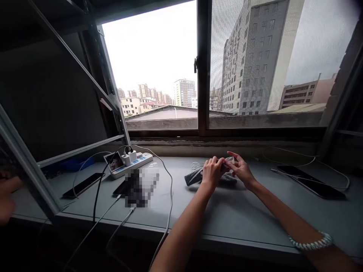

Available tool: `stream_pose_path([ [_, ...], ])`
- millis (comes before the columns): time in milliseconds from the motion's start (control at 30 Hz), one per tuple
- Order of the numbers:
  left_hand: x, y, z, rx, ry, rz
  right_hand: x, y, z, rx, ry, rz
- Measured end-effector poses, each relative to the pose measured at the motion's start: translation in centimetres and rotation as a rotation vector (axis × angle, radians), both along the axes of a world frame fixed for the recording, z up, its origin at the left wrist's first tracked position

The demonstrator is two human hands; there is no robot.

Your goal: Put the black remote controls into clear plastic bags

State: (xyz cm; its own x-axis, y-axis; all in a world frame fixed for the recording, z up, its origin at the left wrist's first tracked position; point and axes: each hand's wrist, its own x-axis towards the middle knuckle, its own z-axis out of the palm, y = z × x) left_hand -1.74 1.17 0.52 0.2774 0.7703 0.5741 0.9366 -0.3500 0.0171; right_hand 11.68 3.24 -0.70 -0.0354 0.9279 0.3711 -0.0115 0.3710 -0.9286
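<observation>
Both my hands meet over a grey sill [227, 211] below the window. My left hand [211, 172] is curled round a small dark grey pouch or bag [194, 176] that lies on the sill. My right hand [241, 170] pinches the same item's clear, crinkled end [229, 161] between thumb and fingers, with the forefinger raised. A beaded bracelet [312, 243] sits on my right forearm.
A white power strip [133, 163] with chargers and trailing cables lies at left, beside a phone [83, 184] and a small photo card [115, 161]. A dark tablet [310, 180] with a cable rests at right. Another person's hand [7, 196] shows at the far left edge.
</observation>
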Motion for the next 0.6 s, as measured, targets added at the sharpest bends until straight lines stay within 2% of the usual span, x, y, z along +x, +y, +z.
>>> stream_pose_path([
  [133,0.4,-0.5,0.3,-0.046,-0.017,0.005,0.0,-0.2,0.3,-0.005,0.036,0.012],
  [267,1.1,-1.4,1.2,-0.067,-0.013,-0.019,0.3,-0.2,0.9,-0.013,0.077,-0.066],
  [433,2.3,-2.7,2.2,-0.144,0.043,-0.029,1.2,0.3,1.4,0.020,0.178,-0.293],
  [600,3.7,-3.7,1.8,-0.131,0.092,-0.126,2.7,1.2,1.1,-0.080,0.324,-0.484],
])
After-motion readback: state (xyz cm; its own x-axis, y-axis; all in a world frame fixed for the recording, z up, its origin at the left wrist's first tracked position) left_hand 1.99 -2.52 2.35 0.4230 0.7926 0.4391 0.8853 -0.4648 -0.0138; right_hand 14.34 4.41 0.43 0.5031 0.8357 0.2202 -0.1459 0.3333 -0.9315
